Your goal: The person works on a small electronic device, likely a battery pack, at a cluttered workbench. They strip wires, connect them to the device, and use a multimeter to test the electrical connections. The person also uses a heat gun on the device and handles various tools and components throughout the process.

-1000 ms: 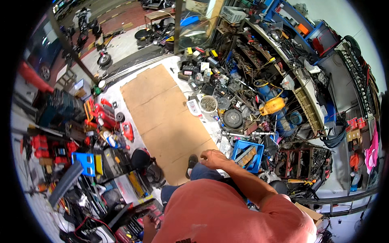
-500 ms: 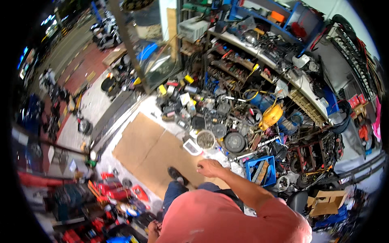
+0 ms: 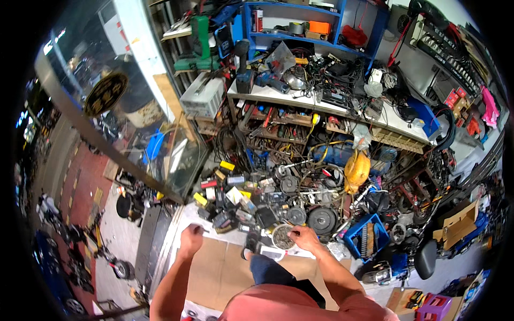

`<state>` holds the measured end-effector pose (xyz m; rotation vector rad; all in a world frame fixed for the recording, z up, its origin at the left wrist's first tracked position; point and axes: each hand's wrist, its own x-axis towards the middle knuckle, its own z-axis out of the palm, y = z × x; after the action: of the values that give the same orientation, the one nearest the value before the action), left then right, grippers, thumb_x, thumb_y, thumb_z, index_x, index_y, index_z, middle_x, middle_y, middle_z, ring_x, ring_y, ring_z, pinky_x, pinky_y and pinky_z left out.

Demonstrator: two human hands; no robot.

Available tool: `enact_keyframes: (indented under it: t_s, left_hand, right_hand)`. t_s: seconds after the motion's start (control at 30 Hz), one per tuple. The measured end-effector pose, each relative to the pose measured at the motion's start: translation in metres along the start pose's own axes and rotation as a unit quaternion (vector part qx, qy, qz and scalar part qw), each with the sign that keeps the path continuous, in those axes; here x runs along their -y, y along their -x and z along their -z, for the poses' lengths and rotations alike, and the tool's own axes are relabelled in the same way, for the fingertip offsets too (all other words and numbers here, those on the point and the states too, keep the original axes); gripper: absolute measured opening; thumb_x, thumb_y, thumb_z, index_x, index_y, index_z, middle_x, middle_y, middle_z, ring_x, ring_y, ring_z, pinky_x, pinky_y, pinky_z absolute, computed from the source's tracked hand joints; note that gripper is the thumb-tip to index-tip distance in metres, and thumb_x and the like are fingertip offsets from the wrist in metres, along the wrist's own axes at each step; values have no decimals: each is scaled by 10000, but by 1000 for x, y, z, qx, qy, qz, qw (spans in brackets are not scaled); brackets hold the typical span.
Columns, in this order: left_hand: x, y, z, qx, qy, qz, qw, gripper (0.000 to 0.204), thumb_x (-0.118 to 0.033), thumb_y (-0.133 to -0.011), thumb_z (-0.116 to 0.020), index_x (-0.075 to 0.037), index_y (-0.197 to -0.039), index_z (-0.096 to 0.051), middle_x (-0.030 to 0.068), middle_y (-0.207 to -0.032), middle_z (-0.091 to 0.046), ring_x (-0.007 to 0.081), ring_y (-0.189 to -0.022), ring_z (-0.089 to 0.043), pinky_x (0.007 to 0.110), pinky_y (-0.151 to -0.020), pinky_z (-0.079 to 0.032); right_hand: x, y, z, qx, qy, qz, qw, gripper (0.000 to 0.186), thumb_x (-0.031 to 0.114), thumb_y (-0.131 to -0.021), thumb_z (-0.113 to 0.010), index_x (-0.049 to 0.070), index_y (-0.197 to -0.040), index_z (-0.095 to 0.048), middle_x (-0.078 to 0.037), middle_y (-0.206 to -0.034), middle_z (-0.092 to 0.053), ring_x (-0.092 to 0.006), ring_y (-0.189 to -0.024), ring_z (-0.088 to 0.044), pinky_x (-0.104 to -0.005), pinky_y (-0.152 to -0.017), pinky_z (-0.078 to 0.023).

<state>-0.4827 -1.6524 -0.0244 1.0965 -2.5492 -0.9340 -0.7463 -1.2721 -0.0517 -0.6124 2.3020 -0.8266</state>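
Note:
My right hand point(image 3: 305, 238) reaches the right edge of a round tub point(image 3: 282, 246) full of small metal pieces, its fingers bent together. Whatever those fingers hold, if anything, is hidden. My left hand point(image 3: 190, 239) hangs over the near edge of a cardboard sheet point(image 3: 214, 273), left of a pile of boxes and small parts point(image 3: 235, 203). Its fingers are curled, and a small dark tip shows beside them, too small to name. A white-framed flat piece point(image 3: 272, 253) lies just below the tub, beside my shoe point(image 3: 250, 243).
A round black wheel-like part point(image 3: 322, 220) sits right of the tub. Beyond it stand a blue crate point(image 3: 367, 238) and a yellow container point(image 3: 357, 170). A cluttered workbench point(image 3: 332, 104) runs along the back. A glass door frame point(image 3: 128, 168) rises at left; a black seat point(image 3: 426, 259) is at right.
My view has turned and shifted toward the workbench. My left hand has come up from beside my body to the front left. My right hand has moved forward to the tub.

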Motion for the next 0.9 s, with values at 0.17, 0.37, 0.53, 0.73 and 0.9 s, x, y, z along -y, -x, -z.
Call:
enact_keyframes:
  t_s: [0.17, 0.37, 0.53, 0.73, 0.9]
  left_hand:
    - [-160, -226, -31, 38, -173, -248, 953, 387, -242, -840, -747, 0, -1131, -670, 212, -1201, -687, 417, -1104, -641, 486, -976, -518]
    - [-325, -455, -101, -9, -278, -404, 871, 552, -412, -951, -649, 14, -1301, -612, 202, -1336, -609, 364, -1220, -570, 471, -1057, -463]
    - [-372, -554, -159, 116, -470, -312, 818, 563, -475, -1028, -548, 9, -1291, -665, 173, -1333, -625, 310, -1242, -561, 426, -1038, -452]
    - [-382, -562, -173, 126, -502, -328, 790, 504, -475, -1025, -557, -40, -1196, -746, 188, -1264, -614, 368, -1195, -574, 431, -945, -507]
    - [-384, -567, -166, 151, -524, -383, 746, 326, -219, -895, -693, 36, -1088, -757, 251, -1211, -641, 373, -1085, -656, 447, -870, -557]
  right_hand:
    - [19, -108, -8, -35, -60, -27, 997, 358, 393, -944, -699, 78, -1105, -754, -158, -1004, -755, -327, -943, -728, -413, -834, -554]
    - [117, -226, 122, -113, -109, 16, 987, 266, 302, -965, -670, 71, -1079, -734, -197, -1098, -733, -405, -1042, -697, -449, -870, -560]
    - [185, -342, 280, -306, -53, 112, 944, 229, 274, -974, -675, 77, -1074, -734, -180, -897, -740, -329, -795, -721, -435, -743, -562]
    - [195, -523, 445, -450, 219, 108, 859, 170, 168, -933, -628, 46, -944, -745, -205, -941, -743, -399, -879, -726, -478, -824, -579]
    - [196, -637, 475, -339, 406, -70, 845, 284, 238, -1006, -529, 128, -1071, -782, -116, -1082, -774, -305, -1062, -740, -402, -863, -592]
